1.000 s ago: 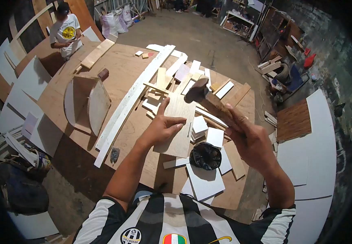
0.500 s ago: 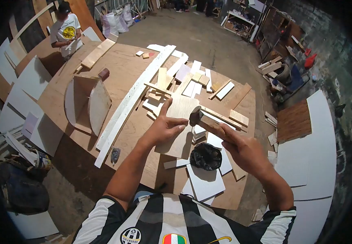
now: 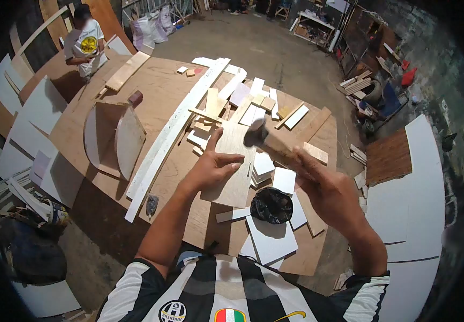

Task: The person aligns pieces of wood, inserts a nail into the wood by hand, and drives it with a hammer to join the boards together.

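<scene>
My left hand (image 3: 213, 169) lies on a pale rectangular wooden board (image 3: 234, 190), forefinger and thumb stretched apart. A thin dark nail (image 3: 249, 170) shows near the board's right edge, a little right of my left fingertips. Wrapped round a wooden handle, my right hand (image 3: 323, 188) holds a hammer (image 3: 277, 150). Its dark head, slightly blurred, is above the board's upper right part and apart from the nail. Close to the board's lower right corner is a bowl-shaped container lined with a black plastic bag (image 3: 271, 205); its contents are too dark to make out.
White and bare wood offcuts (image 3: 253, 115) lie beyond the board. A long white strip (image 3: 178, 131) crosses the wooden table (image 3: 173, 70). A curved wooden piece (image 3: 115, 137) stands at left. Another person (image 3: 88, 45) is at the far left. White panels (image 3: 403, 198) are at right.
The hammer has risen from beside the nail, and my right hand has lifted with it. The nail shows more plainly now. My left hand stays on the board.
</scene>
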### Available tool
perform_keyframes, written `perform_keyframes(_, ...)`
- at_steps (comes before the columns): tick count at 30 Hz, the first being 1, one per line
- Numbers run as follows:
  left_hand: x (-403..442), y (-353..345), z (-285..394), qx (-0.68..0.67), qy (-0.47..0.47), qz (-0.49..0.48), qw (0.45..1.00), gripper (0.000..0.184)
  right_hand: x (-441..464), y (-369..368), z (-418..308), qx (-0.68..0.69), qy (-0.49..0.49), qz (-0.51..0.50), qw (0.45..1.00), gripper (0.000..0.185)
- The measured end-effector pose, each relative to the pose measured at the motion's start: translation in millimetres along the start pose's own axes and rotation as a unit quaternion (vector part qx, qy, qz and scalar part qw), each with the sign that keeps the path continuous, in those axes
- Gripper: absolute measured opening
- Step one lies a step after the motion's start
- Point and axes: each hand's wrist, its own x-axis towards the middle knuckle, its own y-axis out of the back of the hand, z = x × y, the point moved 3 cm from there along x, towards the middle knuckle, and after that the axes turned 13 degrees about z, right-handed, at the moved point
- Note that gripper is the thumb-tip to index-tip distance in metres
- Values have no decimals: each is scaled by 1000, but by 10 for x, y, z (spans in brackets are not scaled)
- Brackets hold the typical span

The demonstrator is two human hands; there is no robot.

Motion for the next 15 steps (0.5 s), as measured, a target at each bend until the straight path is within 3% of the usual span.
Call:
perform_keyframes(2,13,-3,-96,36,-31,5,999,34,-11,-41,22,86,46,105,990,62)
perform_keyframes(3,24,-5,-125,71,-67,12,995,34,-44,-101,58,87,46,105,990,62)
perform_keyframes(5,29,-31,-150,40,-39,6,998,33,-186,-337,175,-57,-16,-101,993,62)
perform_keyframes(9,19,-29,-57,-68,40,-6,997,32,-184,-312,225,-33,-3,-83,996,63)
perform_keyframes(11,28,-13,-59,-46,18,0,999,31,-150,-273,211,-33,-4,-76,997,63)
perform_keyframes(15,24,-19,-156,-27,-10,-2,1000,32,-123,-155,80,56,24,52,997,62)
